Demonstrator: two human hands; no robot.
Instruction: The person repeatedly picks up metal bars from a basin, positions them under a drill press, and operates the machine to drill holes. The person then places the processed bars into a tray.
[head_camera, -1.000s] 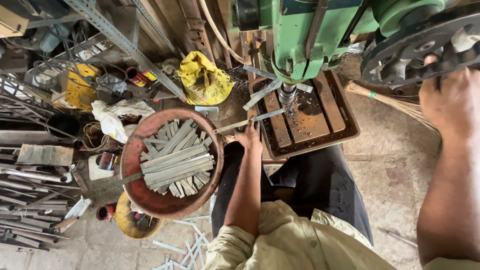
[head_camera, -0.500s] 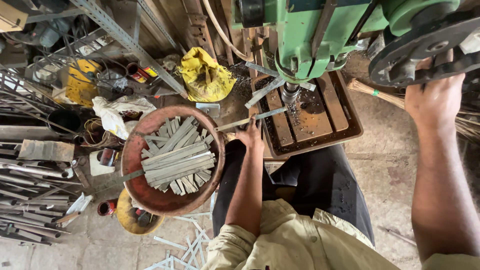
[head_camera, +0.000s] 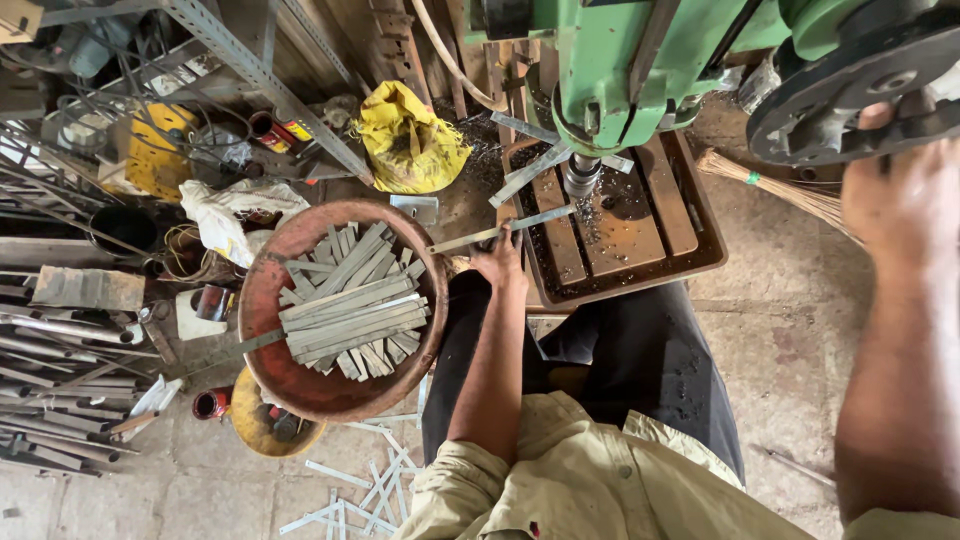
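Metal, a thin grey strip (head_camera: 500, 232), lies pinched in the left hand (head_camera: 498, 265), whose fingers are closed on its near end; the strip slants up to the right so that its far end sits on the rusty brown drill table (head_camera: 620, 225), just under the drill spindle (head_camera: 580, 175) of a green drill press (head_camera: 620, 70). Fine metal shavings are scattered on that table around the spindle. The right hand (head_camera: 900, 195) is raised well apart from the left, its fingers curled over the dark round feed wheel (head_camera: 860, 85) at the machine's side. Compared with a second ago, the right hand sits lower against the wheel and closer to the camera, while the left hand and strip have barely shifted; judging from this, the wheel is being turned with the strip held steady beneath the spindle. Just left of the left hand stands a reddish round basin (head_camera: 300, 385) piled with many similar grey strips (head_camera: 350, 305). More strips lie scattered on the concrete floor (head_camera: 790, 330) below it. Beyond are a yellow bag (head_camera: 405, 135) and a straw broom (head_camera: 780, 195).
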